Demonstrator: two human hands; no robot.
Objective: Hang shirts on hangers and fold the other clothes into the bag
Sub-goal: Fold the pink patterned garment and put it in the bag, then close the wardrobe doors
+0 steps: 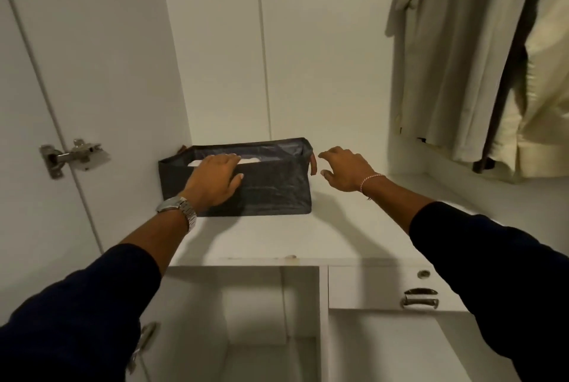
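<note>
A dark fabric bag (271, 193) stands on the white wardrobe shelf (308, 237), pushed into the back left corner. Something white and folded (249, 161) shows inside it. My left hand (215, 180) lies over the bag's front rim, fingers curled over the edge into the bag. My right hand (346, 169) hovers just right of the bag, next to its brown side handle (313, 164), fingers spread and holding nothing. Pale shirts (446, 52) hang at the upper right, with a cream one (542, 98) beside a dark garment.
The wardrobe door (46, 104) stands open at the left, with a metal hinge (69, 155). Below the shelf are an open compartment (246, 320) and a drawer (385, 287) with a metal handle (420, 298).
</note>
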